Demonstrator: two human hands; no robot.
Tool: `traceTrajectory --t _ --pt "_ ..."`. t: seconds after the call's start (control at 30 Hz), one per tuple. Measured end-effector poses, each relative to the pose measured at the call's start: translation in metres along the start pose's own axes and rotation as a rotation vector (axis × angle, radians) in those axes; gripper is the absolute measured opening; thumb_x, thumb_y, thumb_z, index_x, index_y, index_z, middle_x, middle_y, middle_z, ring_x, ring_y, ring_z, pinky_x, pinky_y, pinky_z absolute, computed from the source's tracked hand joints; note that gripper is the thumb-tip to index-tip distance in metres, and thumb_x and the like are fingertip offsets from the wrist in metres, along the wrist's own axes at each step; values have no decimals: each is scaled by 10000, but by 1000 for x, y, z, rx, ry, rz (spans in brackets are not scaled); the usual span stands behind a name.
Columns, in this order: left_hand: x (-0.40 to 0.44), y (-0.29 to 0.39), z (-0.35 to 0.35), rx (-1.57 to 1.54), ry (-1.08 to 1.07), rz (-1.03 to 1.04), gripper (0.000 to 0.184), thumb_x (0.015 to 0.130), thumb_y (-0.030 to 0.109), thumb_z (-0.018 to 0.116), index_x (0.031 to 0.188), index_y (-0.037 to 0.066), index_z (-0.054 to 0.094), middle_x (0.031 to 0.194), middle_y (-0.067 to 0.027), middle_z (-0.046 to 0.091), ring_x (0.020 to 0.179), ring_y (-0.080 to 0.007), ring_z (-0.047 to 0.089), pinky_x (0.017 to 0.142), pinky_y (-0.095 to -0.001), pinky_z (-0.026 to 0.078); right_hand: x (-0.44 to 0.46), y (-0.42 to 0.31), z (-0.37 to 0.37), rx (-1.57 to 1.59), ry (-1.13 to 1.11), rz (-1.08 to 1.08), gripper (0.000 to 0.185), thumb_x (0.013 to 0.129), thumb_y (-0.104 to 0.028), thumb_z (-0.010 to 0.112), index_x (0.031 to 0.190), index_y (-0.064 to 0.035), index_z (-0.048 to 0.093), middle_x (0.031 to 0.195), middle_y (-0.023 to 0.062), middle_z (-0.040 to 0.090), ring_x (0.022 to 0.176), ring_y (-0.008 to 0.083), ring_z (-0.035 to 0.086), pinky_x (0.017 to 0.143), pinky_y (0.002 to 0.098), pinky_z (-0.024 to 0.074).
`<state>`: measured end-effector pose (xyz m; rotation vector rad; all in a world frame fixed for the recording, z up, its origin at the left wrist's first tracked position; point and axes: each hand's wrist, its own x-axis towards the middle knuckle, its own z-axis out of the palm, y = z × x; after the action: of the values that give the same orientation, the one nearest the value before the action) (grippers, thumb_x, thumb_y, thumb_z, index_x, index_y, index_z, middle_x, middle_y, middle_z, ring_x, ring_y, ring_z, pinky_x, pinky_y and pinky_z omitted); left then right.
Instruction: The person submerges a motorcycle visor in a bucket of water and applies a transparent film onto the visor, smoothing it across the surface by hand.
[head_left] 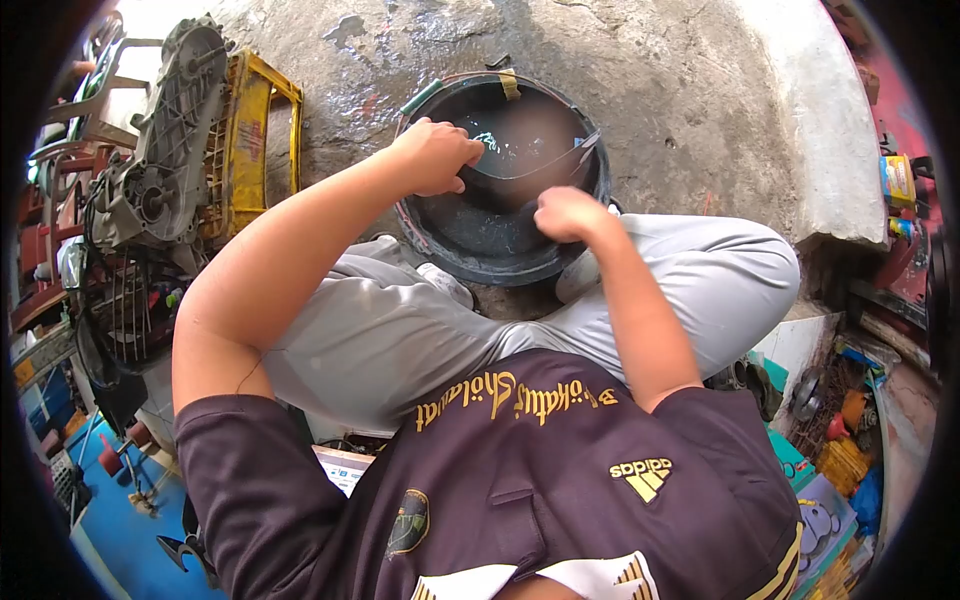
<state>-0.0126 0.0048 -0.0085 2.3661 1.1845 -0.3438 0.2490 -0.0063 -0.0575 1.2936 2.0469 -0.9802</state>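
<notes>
A round black tub (pixel 480 258) with water (pixel 500 140) in it stands on the ground between my legs. My left hand (pixel 440 157) is over the tub's left side, fingers curled and closed; what they hold, if anything, is hidden. Over the front right of the tub is my right hand (pixel 572 215), closed like a fist and a little blurred, its grip also hidden. A thin curved line (pixel 525 177) shows across the water beyond my hands; I cannot tell whether it is a strand or a waterline. A yellow strip (pixel 510 84) hangs on the far rim.
A yellow plastic crate (pixel 262 140) and a grey metal engine casing (pixel 165 140) stand at the left. Wet concrete floor (pixel 380 50) lies beyond the tub. To the right is a concrete ledge (pixel 825 130). Cluttered parts surround me, with a blue surface (pixel 130 530) at lower left.
</notes>
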Motion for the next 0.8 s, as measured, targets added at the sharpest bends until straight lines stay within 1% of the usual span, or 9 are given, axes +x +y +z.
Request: traceTrajectory --t 0.17,0.23,0.3,0.37,0.4,0.5,0.63,0.7,0.8 --pt "1 -3 -10 175 -27 -164 434 802 287 878 1159 132 685 1121 -78 726 1130 -309 697 910 -476 533 35 -14 45 -160 -172 34 367 846 -116 565 1088 48 787 1192 287 728 1150 405 724 940 454 580" --pt "-2 -8 -11 218 -3 -179 450 808 325 883 1175 130 712 1085 -63 765 1109 -279 728 877 -454 557 49 -10 53 61 -160 -31 400 867 -109 557 1168 52 766 1254 282 715 1174 388 724 958 471 577" --pt "-6 -12 -13 267 63 -179 428 799 322 888 1143 128 725 1083 -70 769 1077 -296 743 867 -456 561 60 2 66 236 -116 -71 342 941 -180 590 1139 55 742 1159 243 760 1033 353 749 901 444 581" --pt "-6 -13 -16 268 39 -192 369 811 284 875 1116 129 737 1098 -73 766 1073 -294 744 854 -458 567 54 3 58 1084 -473 -5 286 1014 -168 542 1097 25 737 1035 199 776 930 307 767 868 443 610" --pt "-6 -15 -16 260 36 -208 339 820 260 863 1108 130 741 1087 -69 764 1084 -288 738 851 -457 568 36 -8 42 1216 -458 -22 231 1053 -181 539 1039 -6 690 948 148 750 868 260 743 844 407 611" --pt "-4 -19 -14 221 28 -242 319 807 217 864 1083 135 726 1074 -74 734 1115 -288 712 922 -489 549 16 -20 8 1485 -358 -264 165 1061 -172 555 1053 -34 645 1019 160 764 951 261 747 895 395 594" --pt "-7 -25 -13 109 47 -254 339 780 200 874 1073 142 713 1078 -90 709 1137 -299 690 971 -506 539 -12 -44 -26 1309 -55 -319 223 1077 -233 546 1099 -27 629 1143 167 746 1100 264 697 1002 402 519" --pt "-10 -28 -14 137 61 -265 333 785 208 870 1074 141 717 1081 -91 709 1137 -299 689 959 -500 543 -19 -45 -32 678 200 -300 265 1071 -236 541 1081 6 647 1110 173 749 1079 254 703 960 396 518" --pt "-13 -31 -24 208 72 -299 320 797 229 862 1071 137 724 1096 -93 711 1136 -301 690 938 -490 547 -37 -44 -36 471 182 -170 256 1020 -203 554 1103 10 669 1080 216 738 1040 321 709 920 424 525"
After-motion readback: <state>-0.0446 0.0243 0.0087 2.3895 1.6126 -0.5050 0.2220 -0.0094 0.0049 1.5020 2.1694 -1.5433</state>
